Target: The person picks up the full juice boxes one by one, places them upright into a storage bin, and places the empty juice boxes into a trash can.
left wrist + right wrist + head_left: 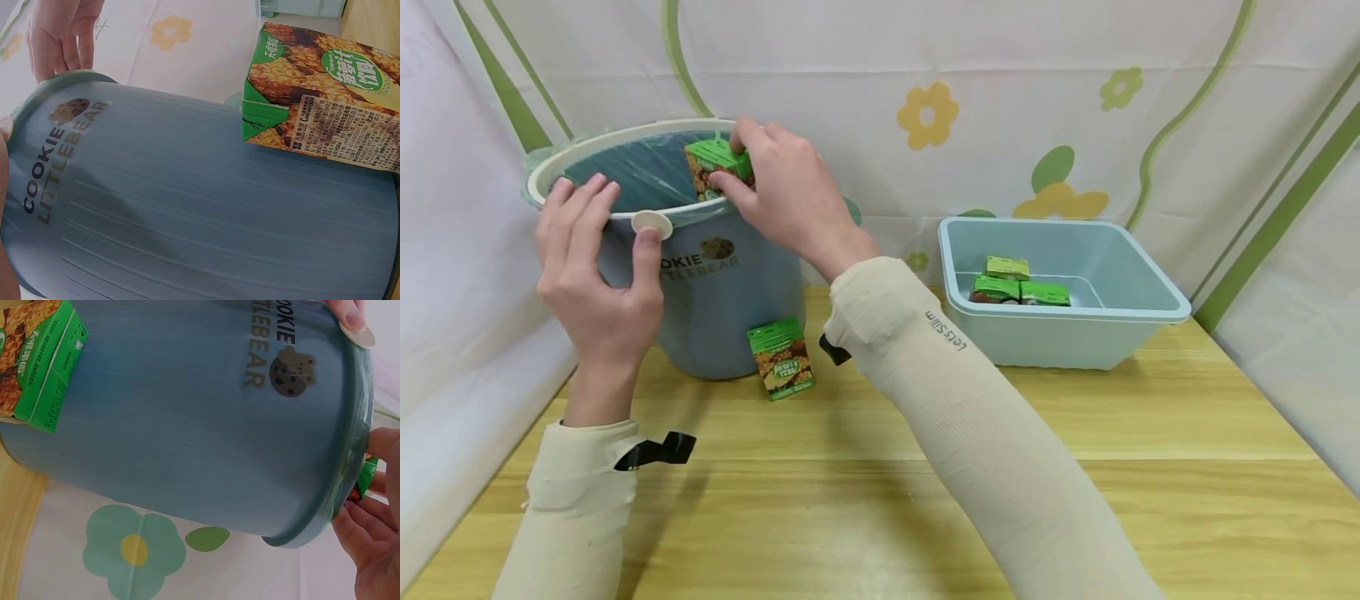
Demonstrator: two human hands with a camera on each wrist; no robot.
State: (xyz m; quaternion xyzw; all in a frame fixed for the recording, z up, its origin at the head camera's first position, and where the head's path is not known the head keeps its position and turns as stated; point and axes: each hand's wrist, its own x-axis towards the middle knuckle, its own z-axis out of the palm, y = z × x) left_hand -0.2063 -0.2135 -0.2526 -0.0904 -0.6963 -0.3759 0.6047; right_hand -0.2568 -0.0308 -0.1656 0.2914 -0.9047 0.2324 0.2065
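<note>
On the left stands a blue bucket (722,308) with a white rim and a clear plastic liner. My left hand (598,296) grips its rim, fingers over the inside edge and thumb by a white round knob (652,223). At the rim's right side my right hand (793,192) pinches a green-topped juice box (718,158) between thumb and fingers, inside the opening. Its lower end is hidden behind the rim. Another juice box (781,360), printed with pineapple, stands on the table against the bucket; the left wrist view shows its label (356,75) close up.
A pale blue tub (1052,342) sits to the right, with green juice boxes (1045,294) inside. Under everything is a wood-grain table (820,508). Behind hangs a white cloth (820,108) with flowers and green lines.
</note>
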